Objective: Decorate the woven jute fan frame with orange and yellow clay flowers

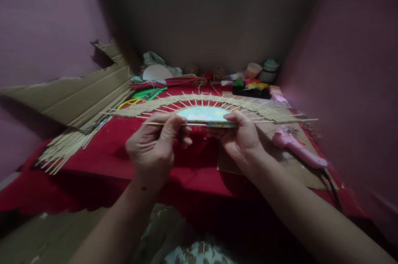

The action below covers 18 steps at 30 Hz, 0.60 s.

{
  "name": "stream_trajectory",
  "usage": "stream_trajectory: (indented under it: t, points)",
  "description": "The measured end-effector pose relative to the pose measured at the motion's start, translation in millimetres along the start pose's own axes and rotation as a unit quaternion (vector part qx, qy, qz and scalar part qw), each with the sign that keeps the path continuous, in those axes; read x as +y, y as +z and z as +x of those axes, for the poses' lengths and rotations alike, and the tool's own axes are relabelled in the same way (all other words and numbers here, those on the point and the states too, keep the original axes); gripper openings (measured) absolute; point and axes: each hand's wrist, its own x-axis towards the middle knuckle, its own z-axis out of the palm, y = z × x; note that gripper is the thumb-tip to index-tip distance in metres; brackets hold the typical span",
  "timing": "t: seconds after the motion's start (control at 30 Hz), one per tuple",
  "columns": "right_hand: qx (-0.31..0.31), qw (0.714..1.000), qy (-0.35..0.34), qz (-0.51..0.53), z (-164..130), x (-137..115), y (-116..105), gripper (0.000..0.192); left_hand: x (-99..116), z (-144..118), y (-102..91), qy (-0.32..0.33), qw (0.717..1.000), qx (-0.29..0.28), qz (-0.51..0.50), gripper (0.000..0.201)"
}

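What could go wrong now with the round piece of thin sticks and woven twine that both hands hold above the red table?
The thin wooden sticks of the round woven stick-and-twine piece stick out past both hands; pressure from the left hand or right hand might snap one. The pink glue gun lies close to the right forearm and might be hot.

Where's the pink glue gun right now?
In the head view, the pink glue gun lies on the cardboard sheet on the right side of the red table, just right of the right hand and apart from it.
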Motion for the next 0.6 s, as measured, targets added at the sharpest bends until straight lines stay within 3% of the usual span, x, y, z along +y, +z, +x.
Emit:
stream_trajectory:
  t: [0.27, 0.6]
  points:
    - [-0.007, 1.0, 0.007, 0.01, 0.5, 1.0, -0.8, 0.02, -9.0, -3.6, 0.9, 0.067, 0.993, -0.045, 0.082, 0.008]
    - [-0.009, 1.0, -0.023, 0.004, -5.9, 4.2, 6.5, 0.017, 0.8, 1.7, 7.4, 0.121, 0.977, -0.04, 0.17, 0.005]
